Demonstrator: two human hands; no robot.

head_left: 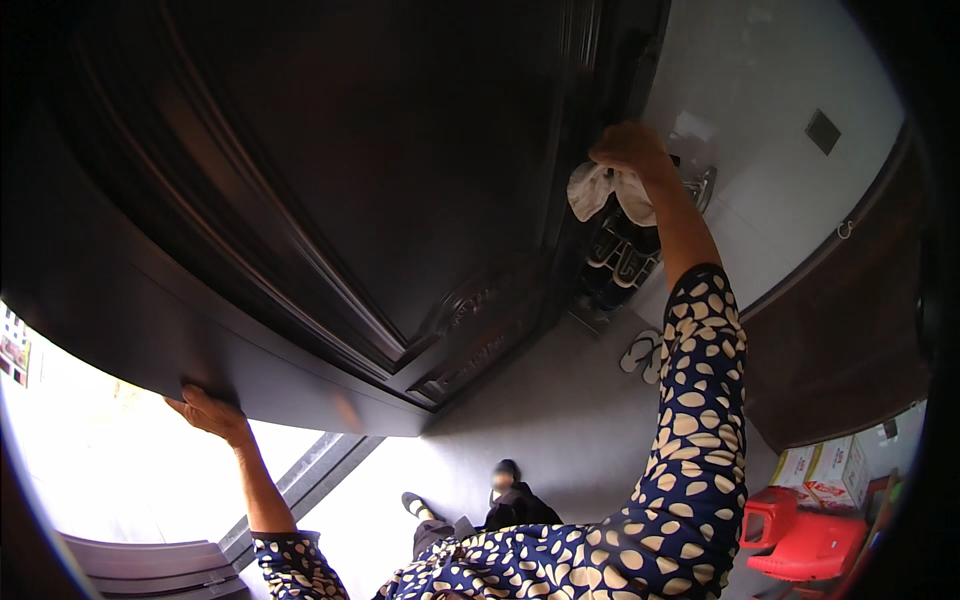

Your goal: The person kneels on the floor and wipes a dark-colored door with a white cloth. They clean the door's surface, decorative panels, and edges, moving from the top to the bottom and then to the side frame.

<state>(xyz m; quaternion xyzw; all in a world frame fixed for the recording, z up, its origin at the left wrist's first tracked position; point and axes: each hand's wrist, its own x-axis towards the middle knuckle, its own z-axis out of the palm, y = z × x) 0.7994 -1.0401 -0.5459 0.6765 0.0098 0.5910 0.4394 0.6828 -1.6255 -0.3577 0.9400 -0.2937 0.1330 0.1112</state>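
Note:
A big dark brown panelled door (340,150) with moulded, carved trim fills the left and upper middle. My left hand (213,412) is closed on its lower-left edge, beside the bright doorway. My right arm stretches far forward. In my right hand (630,148) is a bunched off-white cloth (590,192), held close to the door's right side. Part of the cloth hangs below my fingers, and the fingers themselves are partly turned from view.
Behind the cloth stands a metal shoe rack (625,262) with dark shoes. White flip-flops (642,355) lie on the grey floor (540,400). At the lower right are a red plastic stool (805,545) and a white-and-yellow carton (835,470). A raised threshold (310,470) crosses the doorway.

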